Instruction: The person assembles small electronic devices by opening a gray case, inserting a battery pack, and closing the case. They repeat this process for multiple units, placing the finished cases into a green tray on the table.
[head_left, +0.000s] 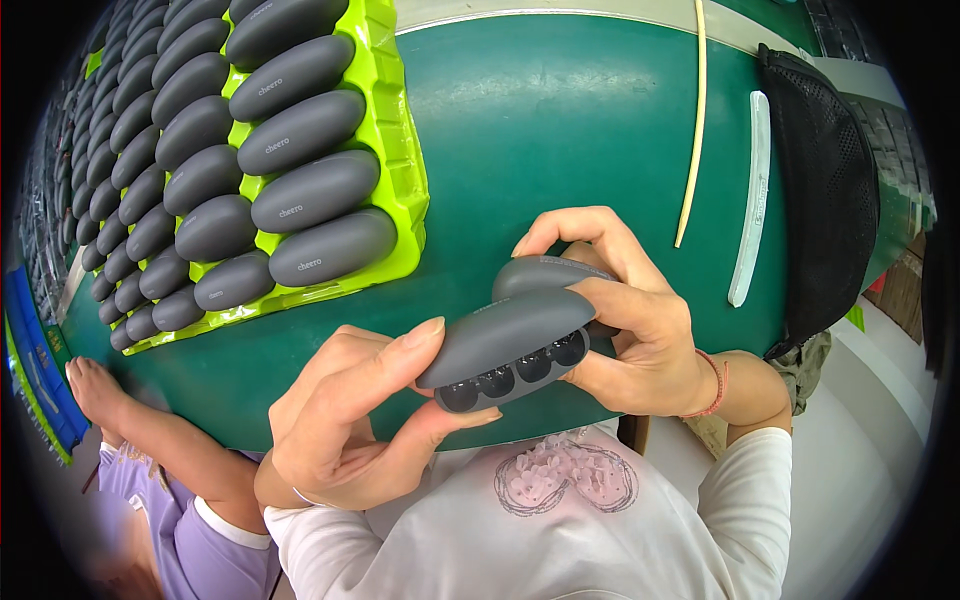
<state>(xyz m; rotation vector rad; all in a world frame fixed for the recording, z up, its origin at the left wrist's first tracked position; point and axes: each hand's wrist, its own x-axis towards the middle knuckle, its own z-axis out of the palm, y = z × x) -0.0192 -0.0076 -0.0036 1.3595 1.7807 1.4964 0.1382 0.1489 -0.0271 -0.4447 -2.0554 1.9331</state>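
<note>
A dark grey oval case (510,332) is tilted in front of my chest, its lid partly raised. Glossy black rounded hollows show along the gap. My left hand (345,415) is closed on its left end, thumb on the lid and a fingertip under the lower edge. My right hand (640,335) pinches the right end of that case. In the same hand, behind the first case, a second dark grey oval case (540,272) is held by curled fingers; it is partly hidden.
A bright green tray (405,200) with rows of similar grey cases (333,247) fills the left of the green table (530,120). On the right lie a thin wooden stick (691,140), a pale strip (751,200) and a black mesh bag (825,180). Another person's arm (165,435) rests at the lower left.
</note>
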